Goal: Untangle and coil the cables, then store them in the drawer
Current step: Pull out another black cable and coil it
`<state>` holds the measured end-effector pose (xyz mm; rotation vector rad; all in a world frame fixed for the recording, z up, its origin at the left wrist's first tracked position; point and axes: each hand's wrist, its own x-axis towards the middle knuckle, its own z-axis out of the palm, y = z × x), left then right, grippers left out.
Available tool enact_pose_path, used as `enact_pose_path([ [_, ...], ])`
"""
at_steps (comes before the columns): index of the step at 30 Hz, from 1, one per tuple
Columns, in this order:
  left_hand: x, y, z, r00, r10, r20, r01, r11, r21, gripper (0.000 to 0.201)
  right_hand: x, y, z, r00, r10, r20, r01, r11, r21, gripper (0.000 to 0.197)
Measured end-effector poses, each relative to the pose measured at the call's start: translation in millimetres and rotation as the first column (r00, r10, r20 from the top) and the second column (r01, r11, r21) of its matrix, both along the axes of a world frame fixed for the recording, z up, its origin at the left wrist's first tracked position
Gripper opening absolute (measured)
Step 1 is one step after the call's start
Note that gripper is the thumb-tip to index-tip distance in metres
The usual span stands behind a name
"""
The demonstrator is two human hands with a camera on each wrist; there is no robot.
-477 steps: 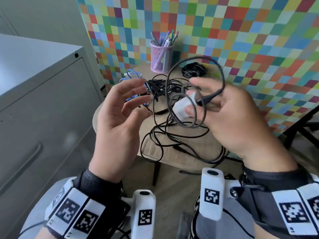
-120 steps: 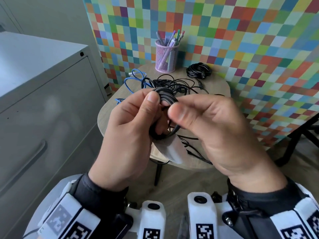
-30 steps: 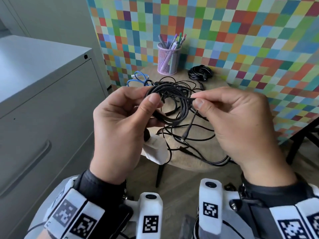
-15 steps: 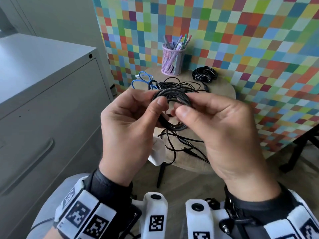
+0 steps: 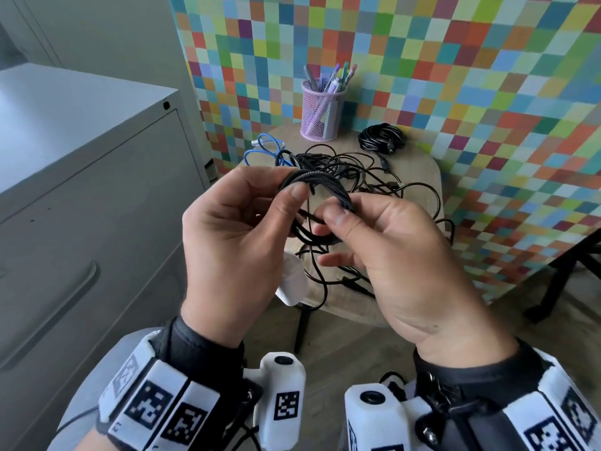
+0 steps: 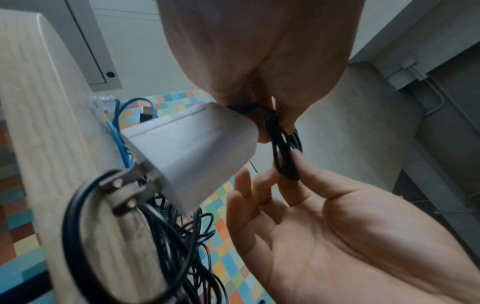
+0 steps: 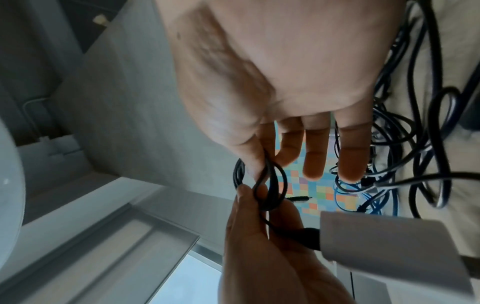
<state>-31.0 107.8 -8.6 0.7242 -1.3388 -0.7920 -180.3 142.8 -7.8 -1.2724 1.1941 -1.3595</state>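
Over the table's front edge I hold a small coil of black braided cable (image 5: 320,185). My left hand (image 5: 292,183) grips the coil's left side between thumb and fingers. My right hand (image 5: 341,211) pinches its right side with thumb and forefinger, the other fingers loosely spread. The cable's white charger block (image 5: 292,283) hangs below my left hand, seen close in the left wrist view (image 6: 192,152) and the right wrist view (image 7: 389,246). A tangle of thin black cables (image 5: 374,180) lies on the small round wooden table (image 5: 422,170). A blue cable (image 5: 263,148) lies at its far left.
A tidy black cable coil (image 5: 382,139) and a pink mesh pen cup (image 5: 322,115) stand at the table's back. A grey metal drawer cabinet (image 5: 81,222) with its drawers shut stands on the left. A chequered coloured wall (image 5: 487,92) backs the table; a black stand leg (image 5: 559,275) is right.
One second ago my right hand pinched a strand held out to the right of the coil. It has come back in and now pinches the coil itself; the left grip is unchanged.
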Motion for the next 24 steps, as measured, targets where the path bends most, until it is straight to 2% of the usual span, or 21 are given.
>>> enact_pose_path([
  [4, 6, -5, 1, 0.997, 0.025, 0.071, -0.024, 1.000, -0.007, 0.011, 4, 2, 2, 0.990, 0.126, 0.059, -0.124, 0.992, -0.035, 0.029],
  [10, 2, 2, 2, 0.974, 0.026, 0.227, -0.024, 1.000, -0.014, 0.009, -8, 4, 12, 0.977, 0.160, -0.143, -0.173, 0.982, -0.076, 0.028],
  [15, 2, 1, 2, 0.989, 0.011, 0.150, -0.012, 1.000, 0.005, 0.011, -16, 6, 14, 0.942, 0.212, -0.262, -0.235, 0.970, -0.060, 0.025],
  [18, 3, 0, 4, 0.995, -0.006, 0.099, 0.003, 1.000, 0.031, 0.010, -14, 3, 8, 0.954, 0.146, -0.262, -0.171, 0.982, -0.075, 0.021],
  [21, 2, 2, 6, 0.998, -0.045, 0.047, 0.041, 0.996, 0.080, 0.005, -16, 0, 5, 0.964, 0.068, -0.257, -0.097, 0.990, -0.102, 0.029],
  [24, 3, 1, 5, 0.996, -0.087, -0.008, 0.088, 0.985, 0.147, 0.012, -21, 1, 8, 0.961, 0.046, -0.273, -0.078, 0.991, -0.109, 0.037],
])
